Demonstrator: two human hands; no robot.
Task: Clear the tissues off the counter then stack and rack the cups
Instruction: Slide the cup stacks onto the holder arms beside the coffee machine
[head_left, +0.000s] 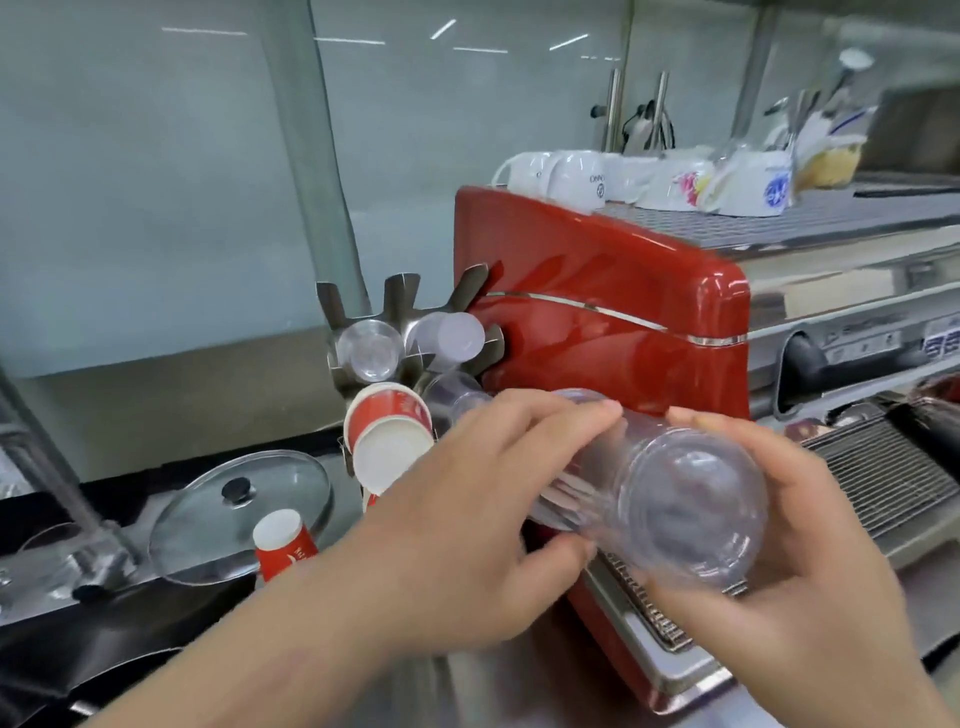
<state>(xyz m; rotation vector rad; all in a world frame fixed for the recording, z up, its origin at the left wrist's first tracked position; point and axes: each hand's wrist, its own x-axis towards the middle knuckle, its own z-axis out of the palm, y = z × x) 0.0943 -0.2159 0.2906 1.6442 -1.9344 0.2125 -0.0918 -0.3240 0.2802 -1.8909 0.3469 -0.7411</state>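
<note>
A stack of clear plastic cups (670, 499) lies sideways in front of me, its base end toward the camera. My left hand (467, 519) grips the stack's far part from the left, and my right hand (769, 561) grips its near end from the right. The stack points toward a metal cup rack (405, 312) beside the red machine. The rack holds clear cups (371, 348), frosted cups (457, 335) and red paper cups (387, 431). One red paper cup (283, 545) stands upside down on the counter below. No tissues are visible.
A red espresso machine (597, 306) stands right of the rack, with white ceramic cups (576, 179) on top and a drip grate (883, 462) in front. A glass pot lid (239, 514) lies at the left by a steel tap (78, 519). Glass panels rise behind.
</note>
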